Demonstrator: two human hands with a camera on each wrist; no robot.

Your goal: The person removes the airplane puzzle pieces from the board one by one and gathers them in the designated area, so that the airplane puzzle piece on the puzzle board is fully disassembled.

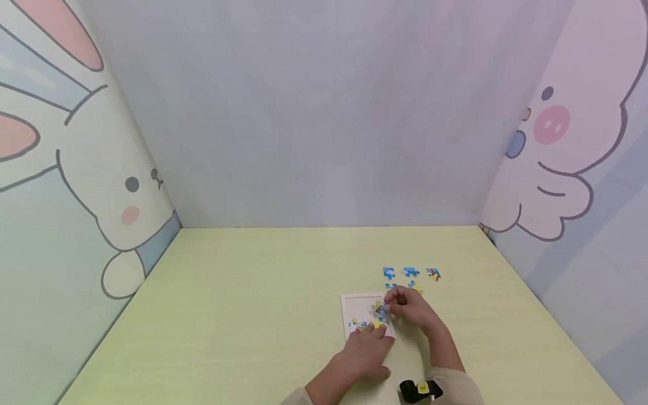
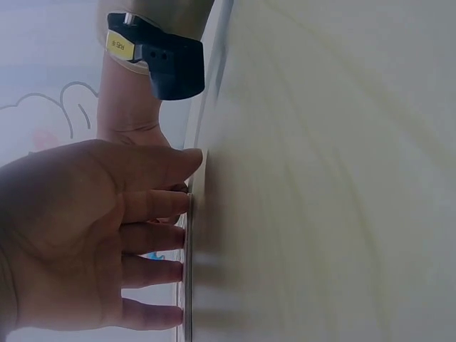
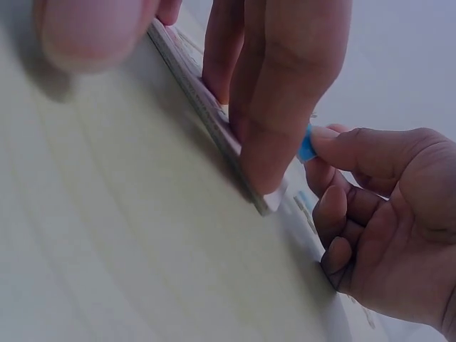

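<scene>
A small white puzzle tray (image 1: 358, 304) lies on the table, with several colourful pieces in its lower and right parts. My left hand (image 1: 367, 354) rests across its near edge, fingers extended; the left wrist view shows these straight fingers (image 2: 153, 271) touching the tray's edge. Over the tray's right side, my right hand (image 1: 412, 309) pinches a blue jigsaw piece (image 3: 306, 146) between thumb and fingers. That hand (image 3: 399, 214) has its other fingers curled. The left fingers partly cover the tray's near pieces.
Several loose jigsaw pieces (image 1: 410, 271) lie on the table (image 1: 228, 309) beyond and to the right of the tray; the right hand partly hides the nearest ones. A black wrist camera (image 1: 421, 390) sits on the right sleeve. Cartoon-printed walls (image 1: 324, 124) enclose the table's back and sides.
</scene>
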